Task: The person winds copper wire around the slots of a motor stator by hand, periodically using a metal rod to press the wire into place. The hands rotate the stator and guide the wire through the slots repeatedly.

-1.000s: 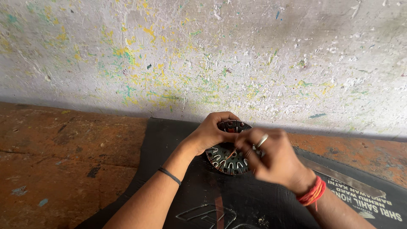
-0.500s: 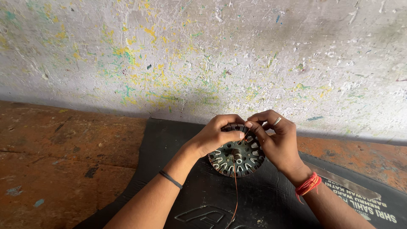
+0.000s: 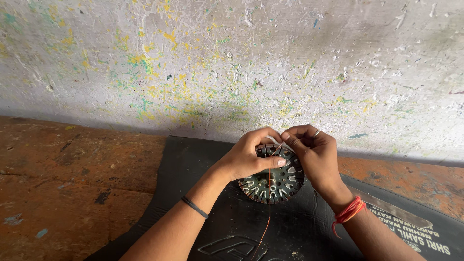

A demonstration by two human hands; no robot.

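Both hands have risen to the top rim of the slotted round stator core [image 3: 272, 180], centre-right of the frame: left hand [image 3: 249, 157] grips it, right hand [image 3: 311, 153] pinches the copper wire [image 3: 268, 193], now hanging down over the black mat [image 3: 193, 169].

Both hands, left hand [image 3: 249, 154] and right hand [image 3: 314, 154], pinch copper wire [image 3: 268, 193] over a round slotted stator [image 3: 273, 181].

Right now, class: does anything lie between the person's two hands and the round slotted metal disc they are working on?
Nothing visible does. The left hand and right hand both rest directly on the slotted disc, pinching a thin copper wire at its upper rim. The disc sits on a black mat.
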